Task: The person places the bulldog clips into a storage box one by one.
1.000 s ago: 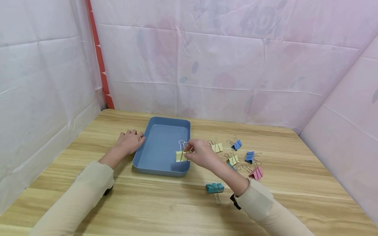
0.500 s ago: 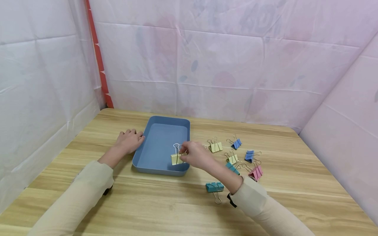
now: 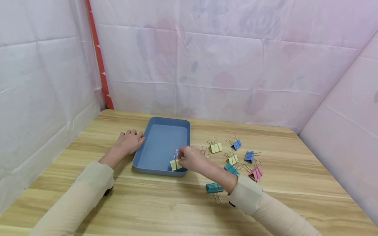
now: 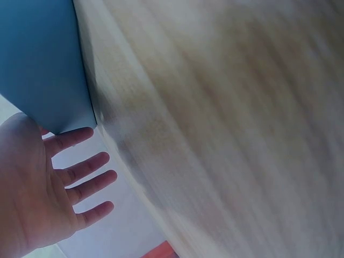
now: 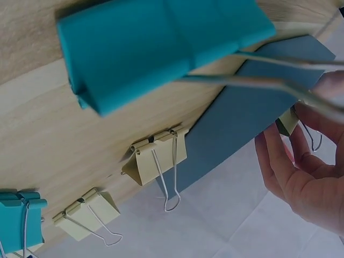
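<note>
In the head view my right hand [image 3: 193, 159] pinches a yellow binder clip [image 3: 175, 165] low inside the front right part of the blue tray [image 3: 188, 131]. Whether the clip touches the tray floor cannot be told. The right wrist view shows the held clip [image 5: 288, 121] partly covered by fingers. My left hand [image 3: 129, 142] rests at the tray's left side, touching its wall. In the left wrist view that hand's fingers [image 4: 88, 189] are spread and fairly straight, with the thumb mostly hidden by the tray.
Right of the tray lie several binder clips: yellow [image 3: 216, 147], another yellow [image 3: 232, 160], teal [image 3: 231, 168], blue [image 3: 236, 144], another blue [image 3: 249, 156] and pink [image 3: 256, 173]. A second teal clip [image 3: 214, 187] lies nearer the front. My right hand partly hides one more clip.
My right hand has moved left and down with the yellow binder clip, bringing it lower into the tray. The left hand and tray stay where they were.
</note>
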The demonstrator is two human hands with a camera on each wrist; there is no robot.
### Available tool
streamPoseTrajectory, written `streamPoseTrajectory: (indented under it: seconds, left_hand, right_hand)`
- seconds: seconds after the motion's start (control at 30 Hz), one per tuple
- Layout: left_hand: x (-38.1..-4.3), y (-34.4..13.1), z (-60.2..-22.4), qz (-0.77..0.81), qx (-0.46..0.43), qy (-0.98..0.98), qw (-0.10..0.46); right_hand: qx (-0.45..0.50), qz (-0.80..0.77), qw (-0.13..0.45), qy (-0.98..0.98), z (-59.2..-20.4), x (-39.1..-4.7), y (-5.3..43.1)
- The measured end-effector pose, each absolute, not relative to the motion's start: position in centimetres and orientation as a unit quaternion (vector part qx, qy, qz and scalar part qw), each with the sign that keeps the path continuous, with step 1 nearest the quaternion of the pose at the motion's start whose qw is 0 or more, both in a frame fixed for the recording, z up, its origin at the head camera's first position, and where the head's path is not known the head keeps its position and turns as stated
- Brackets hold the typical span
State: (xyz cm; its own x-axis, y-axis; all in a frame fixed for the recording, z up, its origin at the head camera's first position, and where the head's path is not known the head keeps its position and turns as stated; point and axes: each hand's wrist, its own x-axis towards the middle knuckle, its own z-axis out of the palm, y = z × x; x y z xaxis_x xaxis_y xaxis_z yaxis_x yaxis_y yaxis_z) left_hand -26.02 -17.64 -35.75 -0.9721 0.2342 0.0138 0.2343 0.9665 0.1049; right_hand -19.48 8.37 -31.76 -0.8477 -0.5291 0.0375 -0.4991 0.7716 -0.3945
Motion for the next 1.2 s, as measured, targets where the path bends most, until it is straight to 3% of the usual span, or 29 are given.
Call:
streamPoseTrajectory:
  seconds: [0.53, 1.2]
  left_hand:
    - [-26.1, -17.7, -36.2, -0.057, -0.119, -0.991, 0.005]
    - [-26.2, -17.7, -35.9, -0.058, -0.119, -0.991, 0.003]
  right_hand:
    - [-0.340, -0.151, 0.004, 0.928, -32.9, -19.3, 7.9]
    - [-0.291, -0.142, 0.028, 0.946, -31.7, -18.8, 8.0]
